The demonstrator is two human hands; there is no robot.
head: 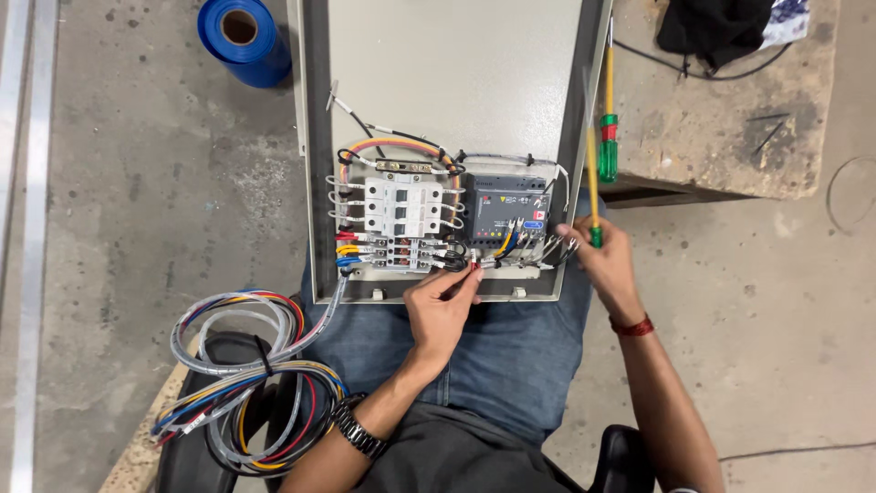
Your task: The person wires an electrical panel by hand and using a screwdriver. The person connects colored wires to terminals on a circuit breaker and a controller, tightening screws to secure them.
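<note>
So the grey electrical enclosure (438,91) is just balanced on the person's lap, and it could tip if a knee shifts, dragging the coiled wire bundle (246,383) at 8 o'clock. The left hand (443,310) has fingers pinched together on a red-tipped wire (474,267) at the terminals around 6 o'clock. The right hand (607,265) at 3 o'clock is clamped on a yellow-green screwdriver (593,183), which looks likely to slip and nick neighbouring wires.

Enclosure box (456,73): painted sheet metal, matt beige, smooth. Breakers (401,205): glossy white plastic. Relay module (506,205): matt dark grey plastic. Wire bundle (242,383): shiny plastic insulation. Screwdriver (595,196): translucent yellow-green plastic handle. Blue roll (245,38): glossy plastic film. Floor (137,201): rough stained concrete. Jeans (511,356): denim cloth. Watch (358,431): metal band
</note>
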